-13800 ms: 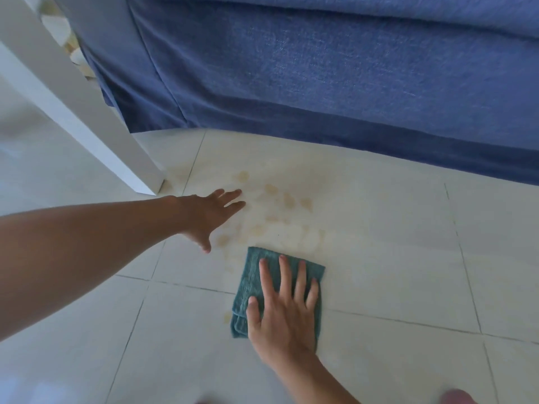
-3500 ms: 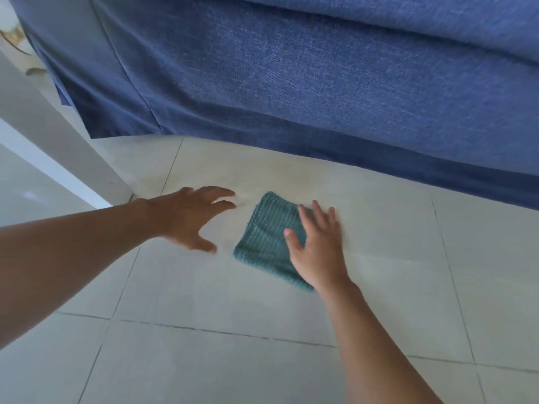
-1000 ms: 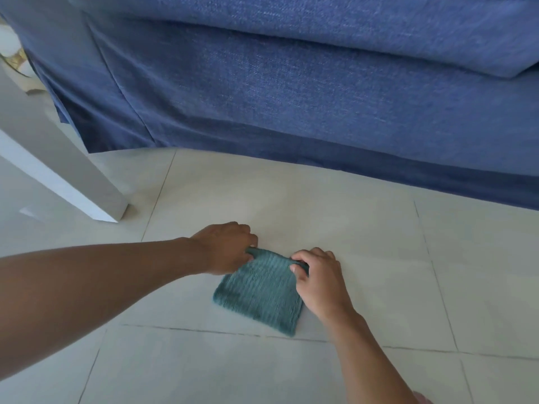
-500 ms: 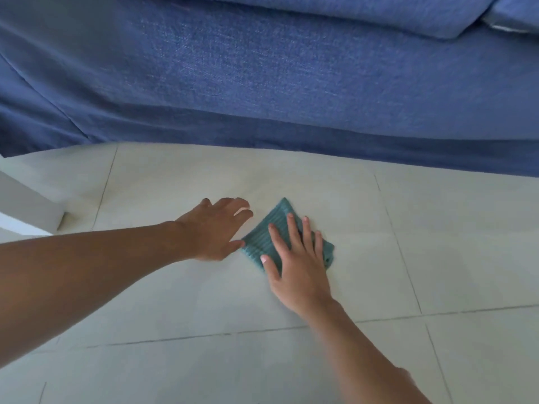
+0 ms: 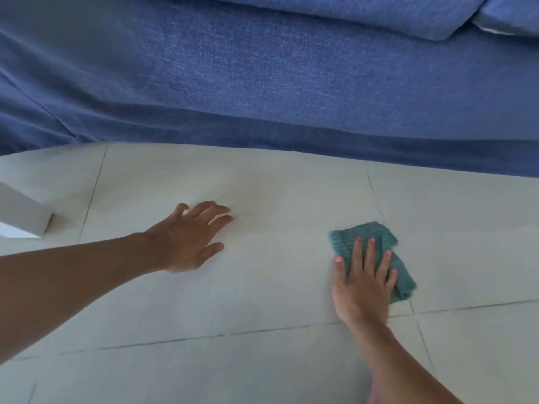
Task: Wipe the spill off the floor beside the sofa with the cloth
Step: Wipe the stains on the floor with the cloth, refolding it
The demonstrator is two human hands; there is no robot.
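Observation:
A folded teal cloth [image 5: 353, 235] lies on the pale floor tiles [image 5: 277, 287] in front of the blue sofa [image 5: 262, 68]. My right hand [image 5: 363, 282] presses flat on the cloth with fingers spread, covering its near half. Off to the left, my left hand [image 5: 189, 237] rests palm down on the bare tile, fingers apart, holding nothing. No brown stain shows on the tiles between the hands; only a faint sheen is visible there.
The sofa's blue skirt [image 5: 291, 147] hangs down to the floor across the whole back of the view. A white furniture leg [image 5: 23, 212] stands at the left edge. A blue cushion corner [image 5: 507, 13] shows at the top right.
My right hand has slid the cloth to the right, away from my left hand. The left hand stays flat on the tile. The brown spill seen at first no longer shows.

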